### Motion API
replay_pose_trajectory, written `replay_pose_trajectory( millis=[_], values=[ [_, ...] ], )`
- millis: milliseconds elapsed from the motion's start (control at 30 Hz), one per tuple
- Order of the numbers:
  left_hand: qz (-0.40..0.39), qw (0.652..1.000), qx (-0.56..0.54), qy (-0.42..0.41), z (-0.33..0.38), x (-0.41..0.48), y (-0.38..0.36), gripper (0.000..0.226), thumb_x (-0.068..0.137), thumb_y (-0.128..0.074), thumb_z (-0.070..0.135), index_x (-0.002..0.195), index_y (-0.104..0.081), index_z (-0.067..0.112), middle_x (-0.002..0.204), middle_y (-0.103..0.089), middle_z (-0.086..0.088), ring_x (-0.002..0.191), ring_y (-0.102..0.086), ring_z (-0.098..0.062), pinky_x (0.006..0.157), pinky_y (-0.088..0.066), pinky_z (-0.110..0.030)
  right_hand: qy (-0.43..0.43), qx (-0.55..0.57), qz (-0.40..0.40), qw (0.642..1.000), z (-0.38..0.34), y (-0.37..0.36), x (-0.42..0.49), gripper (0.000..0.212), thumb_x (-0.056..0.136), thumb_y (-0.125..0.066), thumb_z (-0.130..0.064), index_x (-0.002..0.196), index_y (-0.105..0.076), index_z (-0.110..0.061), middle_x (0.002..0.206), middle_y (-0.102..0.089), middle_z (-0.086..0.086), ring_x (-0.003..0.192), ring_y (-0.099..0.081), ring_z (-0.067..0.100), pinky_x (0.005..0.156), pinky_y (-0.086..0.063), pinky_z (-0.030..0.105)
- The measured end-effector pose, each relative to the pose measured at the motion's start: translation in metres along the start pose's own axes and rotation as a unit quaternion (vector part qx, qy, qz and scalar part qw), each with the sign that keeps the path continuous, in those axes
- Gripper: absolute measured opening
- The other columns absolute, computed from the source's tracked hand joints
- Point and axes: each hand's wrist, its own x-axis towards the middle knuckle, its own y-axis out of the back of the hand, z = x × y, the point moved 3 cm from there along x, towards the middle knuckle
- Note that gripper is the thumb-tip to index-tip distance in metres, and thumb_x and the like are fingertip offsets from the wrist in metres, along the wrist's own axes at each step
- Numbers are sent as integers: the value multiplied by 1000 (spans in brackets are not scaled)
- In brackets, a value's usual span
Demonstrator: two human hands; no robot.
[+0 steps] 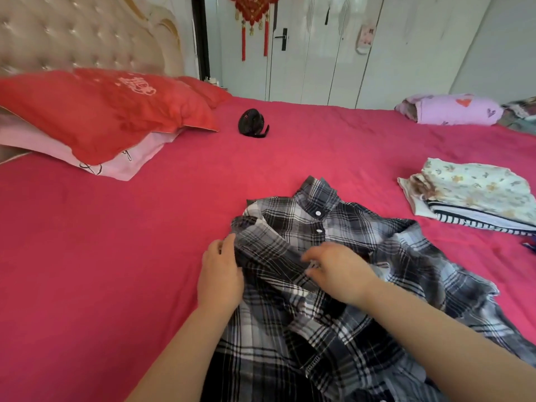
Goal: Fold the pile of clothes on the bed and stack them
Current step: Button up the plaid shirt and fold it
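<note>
A black, white and grey plaid shirt (333, 300) lies face up on the pink-red bed (101, 271), collar pointing away from me. Its left sleeve is folded across the front. My left hand (220, 274) grips the folded edge at the shirt's left shoulder, fingers curled round the cloth. My right hand (339, 271) rests on the chest of the shirt with fingers bent, pinching at the sleeve fabric. To the right sits a stack of folded clothes (470, 195), a floral piece on top of a striped one.
Red and pink pillows (101, 117) lie at the left by the tufted headboard. A small black fan (251, 123) stands mid-bed. A lilac bundle (452, 110) and more fabric lie at the far right edge. White wardrobe doors stand behind.
</note>
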Motion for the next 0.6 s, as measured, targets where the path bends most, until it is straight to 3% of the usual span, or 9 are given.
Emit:
replay_pose_trajectory(
  millis=[200, 300, 367, 467, 600],
  values=[
    [22, 997, 70, 21, -5, 13, -3, 53, 88, -53, 15, 137, -38, 25, 128, -40, -2, 114, -37, -21, 89, -37, -30, -22, 108, -9, 994, -25, -34, 71, 54, 92, -51, -37, 142, -34, -23, 134, -45, 10, 125, -44, 26, 104, -37, 34],
    [33, 996, 63, 44, -8, 18, -6, 48, 88, -49, 13, 133, -44, 28, 123, -41, -1, 112, -39, -21, 87, -36, -30, -58, 143, 18, 988, -32, -46, 101, 55, 94, -45, -41, 142, -33, -16, 132, -50, 15, 122, -46, 31, 99, -40, 37],
    [32, 996, 47, 62, -10, 22, -8, 50, 89, -46, 12, 135, -41, 30, 118, -43, 0, 110, -41, -21, 86, -36, -31, -88, 152, 24, 984, -35, -47, 122, 51, 94, -46, -41, 134, -43, -8, 122, -58, 14, 114, -53, 31, 85, -42, 32],
    [23, 996, 34, 80, -16, 29, -7, 46, 91, -44, 10, 134, -38, 26, 113, -50, -2, 107, -49, -25, 82, -39, -35, -93, 170, -1, 981, -35, -44, 147, 28, 93, -52, -32, 97, -62, -6, 85, -61, 5, 87, -56, 23, 64, -34, 26],
    [10, 995, -4, 100, -27, 36, 1, 17, 90, -44, 9, 104, -46, 16, 97, -53, -6, 92, -54, -32, 70, -38, -41, -139, 308, 20, 941, -21, -36, 159, 16, 91, -55, -18, 78, -63, -16, 75, -58, -4, 79, -54, 16, 73, -42, 27]
  ],
)
